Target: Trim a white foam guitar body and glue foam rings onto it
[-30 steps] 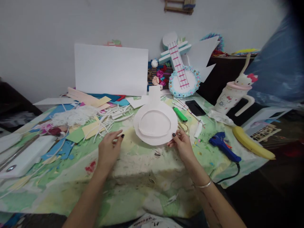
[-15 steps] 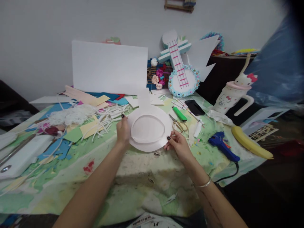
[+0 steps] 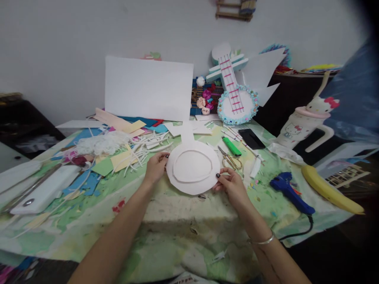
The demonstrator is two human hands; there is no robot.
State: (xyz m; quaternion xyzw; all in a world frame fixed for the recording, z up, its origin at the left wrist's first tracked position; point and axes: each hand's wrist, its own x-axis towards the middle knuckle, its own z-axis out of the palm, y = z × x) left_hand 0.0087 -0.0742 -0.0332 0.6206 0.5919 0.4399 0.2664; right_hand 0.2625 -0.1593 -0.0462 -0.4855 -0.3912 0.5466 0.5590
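A white board cutout [image 3: 194,188] with a round body and a straight neck is in front of me at the middle of the table. A smaller white oval piece [image 3: 193,166] sits inside its round part. My left hand [image 3: 155,167] pinches the cutout's left edge, its thumb at the rim. On the opposite side my right hand [image 3: 232,185] is closed on the lower right edge, thumb on top and fingers partly hidden. Gold-handled scissors [image 3: 232,161] and a green cutter [image 3: 231,146] lie just beyond my right hand.
A blue glue gun [image 3: 291,193], a banana [image 3: 330,191], a phone [image 3: 251,139] and a white tumbler [image 3: 300,126] are at right. Paper scraps [image 3: 103,165] and white strings [image 3: 102,142] cover the left. A decorated paper banjo [image 3: 233,90] and a white board [image 3: 148,88] stand behind.
The view has turned slightly left. My left hand's grip on the cutout's left edge has shifted toward the fingertips, and the cutout looks a little flatter. My right hand keeps its edge.
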